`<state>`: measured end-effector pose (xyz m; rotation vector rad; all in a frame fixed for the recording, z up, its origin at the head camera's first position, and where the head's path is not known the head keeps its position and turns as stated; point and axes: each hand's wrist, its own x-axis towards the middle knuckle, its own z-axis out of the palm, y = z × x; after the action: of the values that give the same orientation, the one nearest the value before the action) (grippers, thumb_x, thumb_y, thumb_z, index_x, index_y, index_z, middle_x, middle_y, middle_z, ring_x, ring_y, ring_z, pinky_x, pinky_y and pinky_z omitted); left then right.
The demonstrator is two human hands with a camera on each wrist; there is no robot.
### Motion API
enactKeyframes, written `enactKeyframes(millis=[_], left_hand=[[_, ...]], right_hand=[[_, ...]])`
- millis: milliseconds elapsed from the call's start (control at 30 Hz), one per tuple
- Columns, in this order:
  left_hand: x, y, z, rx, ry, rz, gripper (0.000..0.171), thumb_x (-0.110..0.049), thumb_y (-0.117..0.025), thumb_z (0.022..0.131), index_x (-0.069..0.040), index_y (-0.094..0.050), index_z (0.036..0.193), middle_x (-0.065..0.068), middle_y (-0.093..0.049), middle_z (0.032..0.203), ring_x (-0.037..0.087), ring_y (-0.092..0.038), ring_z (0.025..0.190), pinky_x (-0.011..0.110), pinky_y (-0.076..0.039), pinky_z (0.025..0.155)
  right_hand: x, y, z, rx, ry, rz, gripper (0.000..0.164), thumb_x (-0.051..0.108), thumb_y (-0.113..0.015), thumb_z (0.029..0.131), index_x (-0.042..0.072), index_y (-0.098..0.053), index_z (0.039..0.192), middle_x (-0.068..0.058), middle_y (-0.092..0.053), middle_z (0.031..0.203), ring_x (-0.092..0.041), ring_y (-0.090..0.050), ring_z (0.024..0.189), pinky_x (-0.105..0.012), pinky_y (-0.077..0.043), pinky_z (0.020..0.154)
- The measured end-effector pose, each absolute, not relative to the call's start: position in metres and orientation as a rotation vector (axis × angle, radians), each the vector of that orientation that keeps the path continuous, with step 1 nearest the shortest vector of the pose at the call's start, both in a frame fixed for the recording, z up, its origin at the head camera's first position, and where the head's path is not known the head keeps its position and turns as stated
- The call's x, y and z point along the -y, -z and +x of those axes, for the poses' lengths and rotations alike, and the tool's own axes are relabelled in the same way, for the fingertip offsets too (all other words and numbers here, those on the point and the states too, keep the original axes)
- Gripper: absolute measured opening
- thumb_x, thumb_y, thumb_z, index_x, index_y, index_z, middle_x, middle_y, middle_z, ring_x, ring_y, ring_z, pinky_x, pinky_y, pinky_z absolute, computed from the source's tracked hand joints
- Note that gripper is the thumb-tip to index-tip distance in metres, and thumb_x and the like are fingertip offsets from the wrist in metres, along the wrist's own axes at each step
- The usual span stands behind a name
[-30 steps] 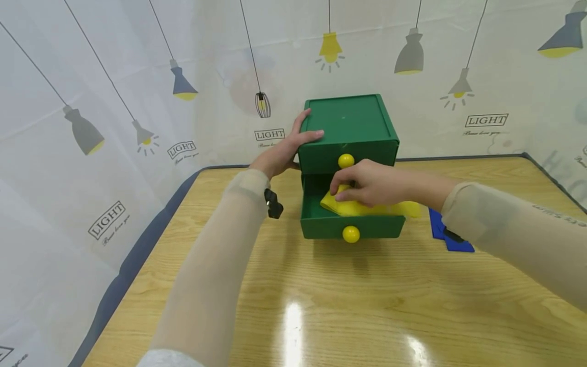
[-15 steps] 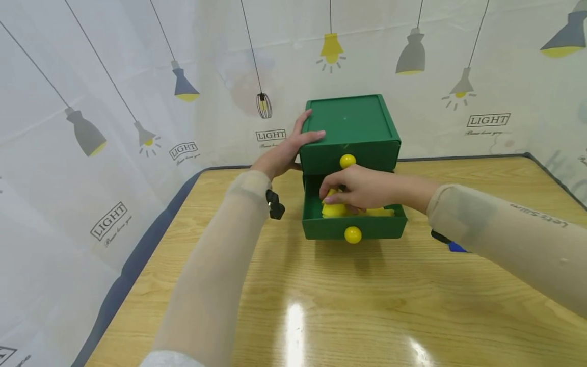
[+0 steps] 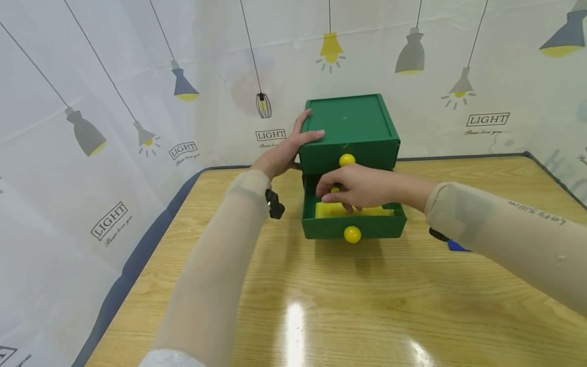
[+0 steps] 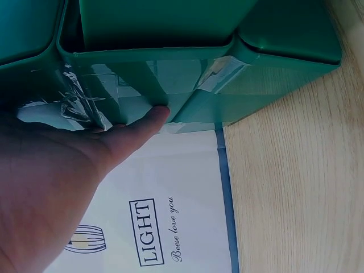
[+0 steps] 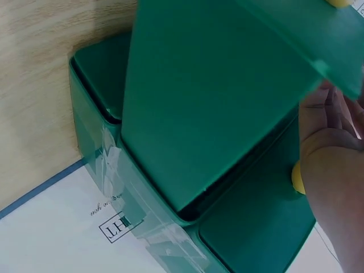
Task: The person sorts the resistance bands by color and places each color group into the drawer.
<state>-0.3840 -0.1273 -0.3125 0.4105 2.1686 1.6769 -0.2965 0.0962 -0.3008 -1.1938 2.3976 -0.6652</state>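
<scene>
A green drawer cabinet (image 3: 346, 118) stands on the table, its lower visible drawer (image 3: 376, 229) pulled out towards me. My left hand (image 3: 285, 153) rests against the cabinet's left side and top edge; a straight finger (image 4: 139, 128) lies along the taped side in the left wrist view. Inside the pulled-out drawer lies a yellow cloth (image 3: 326, 210). My right hand (image 3: 362, 186) reaches over it with bent fingers, and yellow shows between thumb and index finger, so it seems to pinch the cloth. The drawer wall hides the cloth in the right wrist view.
Blue flat material (image 3: 457, 246) lies on the wooden table (image 3: 348, 300) at the right, mostly behind my right forearm. Yellow knobs (image 3: 352, 234) stick out from the drawer fronts. A lamp-printed curtain (image 3: 220, 122) hangs behind the table.
My right hand has moved left and slightly down into the drawer. The yellow cloth's trailing end, earlier over the drawer's right side, now lies inside. My left hand stays put.
</scene>
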Motion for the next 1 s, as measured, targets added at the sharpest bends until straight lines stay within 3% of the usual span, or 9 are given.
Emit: enactKeyframes(millis=[467,800,1000], left_hand=[[0.128,0.312,-0.383,-2.177,-1.671,0.408,0.087,-0.058,-0.059,0.099,-0.063,0.0,0.162,0.002,-0.006,0.179,0.035,-0.043,0.152,0.069,-0.041,0.119],[0.13,0.312,-0.382,-2.187,-1.659,0.422,0.086,-0.06,-0.059,0.099,-0.064,0.0,0.161,0.0,-0.002,0.181,0.033,-0.04,0.155,0.066,-0.043,0.119],[0.13,0.312,-0.381,-2.185,-1.656,0.427,0.087,-0.061,-0.059,0.098,-0.065,0.001,0.161,-0.001,0.0,0.181,0.033,-0.037,0.157,0.067,-0.042,0.119]], right_hand=[[-0.105,0.283,-0.28,-2.424,0.618,-1.21,0.03,0.026,-0.06,0.111,0.01,-0.067,0.135,-0.007,-0.075,0.106,-0.022,-0.067,0.065,-0.035,-0.059,0.069],[-0.115,0.294,-0.226,-2.633,0.238,-1.514,0.032,0.032,-0.066,0.107,0.011,-0.071,0.13,0.007,-0.077,0.092,0.001,-0.062,0.07,-0.025,-0.059,0.073],[-0.122,0.315,-0.203,-2.783,0.038,-1.505,0.016,0.034,-0.067,0.106,0.018,-0.067,0.106,0.011,-0.057,0.066,-0.003,-0.048,0.058,-0.021,-0.045,0.057]])
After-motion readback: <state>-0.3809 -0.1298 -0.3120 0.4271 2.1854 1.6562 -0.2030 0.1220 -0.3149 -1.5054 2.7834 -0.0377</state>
